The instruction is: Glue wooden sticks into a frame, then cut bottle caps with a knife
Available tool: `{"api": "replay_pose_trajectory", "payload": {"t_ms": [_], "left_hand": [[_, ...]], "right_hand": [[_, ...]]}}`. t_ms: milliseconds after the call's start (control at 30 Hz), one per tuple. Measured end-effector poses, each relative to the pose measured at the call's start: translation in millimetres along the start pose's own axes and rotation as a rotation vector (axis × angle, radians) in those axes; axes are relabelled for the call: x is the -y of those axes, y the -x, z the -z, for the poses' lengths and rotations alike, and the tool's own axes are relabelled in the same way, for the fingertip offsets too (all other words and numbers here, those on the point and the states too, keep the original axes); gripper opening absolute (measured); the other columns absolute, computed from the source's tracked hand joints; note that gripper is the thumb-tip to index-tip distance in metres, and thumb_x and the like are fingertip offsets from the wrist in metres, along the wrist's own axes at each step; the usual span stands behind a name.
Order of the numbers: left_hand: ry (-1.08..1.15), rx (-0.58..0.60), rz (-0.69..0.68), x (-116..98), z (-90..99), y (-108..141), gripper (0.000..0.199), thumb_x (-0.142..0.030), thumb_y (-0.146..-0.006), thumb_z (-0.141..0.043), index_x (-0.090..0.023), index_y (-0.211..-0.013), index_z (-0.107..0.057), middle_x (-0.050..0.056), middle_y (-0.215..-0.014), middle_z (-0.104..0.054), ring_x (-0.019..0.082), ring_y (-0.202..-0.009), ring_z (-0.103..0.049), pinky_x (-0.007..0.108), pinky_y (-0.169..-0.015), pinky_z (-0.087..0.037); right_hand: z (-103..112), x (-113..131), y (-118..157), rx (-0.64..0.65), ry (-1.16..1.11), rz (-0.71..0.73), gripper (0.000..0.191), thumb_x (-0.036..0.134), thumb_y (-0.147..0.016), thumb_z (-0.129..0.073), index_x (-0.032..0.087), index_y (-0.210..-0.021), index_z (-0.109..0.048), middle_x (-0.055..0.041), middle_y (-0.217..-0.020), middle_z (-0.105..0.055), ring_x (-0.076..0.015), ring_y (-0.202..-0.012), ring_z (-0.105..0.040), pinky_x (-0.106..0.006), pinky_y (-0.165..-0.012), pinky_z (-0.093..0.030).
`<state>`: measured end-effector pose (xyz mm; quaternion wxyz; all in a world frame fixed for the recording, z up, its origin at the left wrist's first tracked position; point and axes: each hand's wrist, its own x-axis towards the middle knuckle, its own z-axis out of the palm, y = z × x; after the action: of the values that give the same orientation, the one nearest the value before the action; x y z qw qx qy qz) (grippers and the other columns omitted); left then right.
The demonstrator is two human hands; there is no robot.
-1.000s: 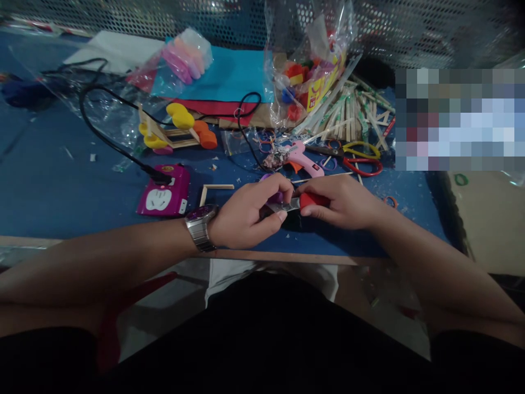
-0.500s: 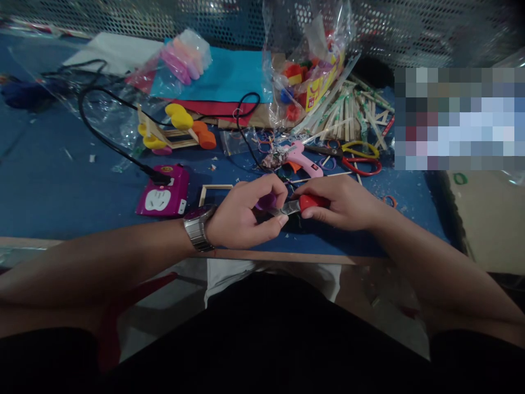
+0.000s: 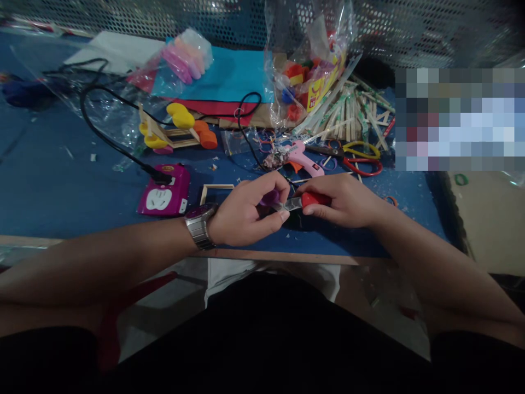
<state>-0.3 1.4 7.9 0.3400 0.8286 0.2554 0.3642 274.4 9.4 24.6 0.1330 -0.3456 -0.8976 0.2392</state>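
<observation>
My right hand (image 3: 346, 203) is wrapped round a red-handled tool (image 3: 314, 200) with a short, shiny metal part that looks like a knife blade. Its metal end points left and meets the fingertips of my left hand (image 3: 250, 210). Between the curled left fingers and thumb is a small purple piece (image 3: 269, 198), mostly hidden, so its kind cannot be told. Both hands are close together over the front of the blue table. Behind them lie a pink glue gun (image 3: 305, 160) and scissors (image 3: 363, 158) with yellow and red handles.
A purple power socket box (image 3: 164, 191) with a black cord stands left, beside a small wooden-stick frame (image 3: 217, 187). Farther back are a stick model with yellow and orange discs (image 3: 180, 131), a clear bag of coloured pieces (image 3: 307, 71) and many wooden sticks (image 3: 348, 112). A cardboard box (image 3: 488, 224) stands right.
The two hands stay nearly in place, with the tool's metal part showing slightly more between them. The whole view has shifted a few pixels.
</observation>
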Motion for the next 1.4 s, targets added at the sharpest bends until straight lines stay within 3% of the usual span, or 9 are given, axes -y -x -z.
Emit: {"api": "replay_pose_trajectory", "payload": {"t_ms": [533, 1400], "left_hand": [[-0.033, 0.016, 0.006, 0.0, -1.2, 0.1, 0.016, -0.023, -0.087, -0.069, -0.023, -0.096, -0.055, -0.004, -0.076, -0.056, 0.011, -0.061, -0.047, 0.028, -0.060, -0.041], [-0.089, 0.064, 0.035, -1.8, -0.3, -1.6, 0.016, -0.028, -0.090, -0.068, -0.022, -0.099, -0.056, -0.002, -0.080, -0.061, 0.011, -0.062, -0.051, 0.027, -0.061, -0.043]], "right_hand": [[-1.2, -3.3, 0.0, 0.041, -0.017, -0.017, 0.061, 0.073, -0.106, -0.050, 0.018, -0.109, -0.075, -0.0077, -0.093, -0.077, -0.0193, -0.077, -0.066, -0.031, -0.070, -0.041], [3.8, -0.3, 0.7, -0.020, 0.026, -0.011, 0.058, 0.071, -0.105, -0.054, 0.019, -0.116, -0.079, -0.0083, -0.098, -0.082, -0.0220, -0.084, -0.073, -0.030, -0.074, -0.045]]}}
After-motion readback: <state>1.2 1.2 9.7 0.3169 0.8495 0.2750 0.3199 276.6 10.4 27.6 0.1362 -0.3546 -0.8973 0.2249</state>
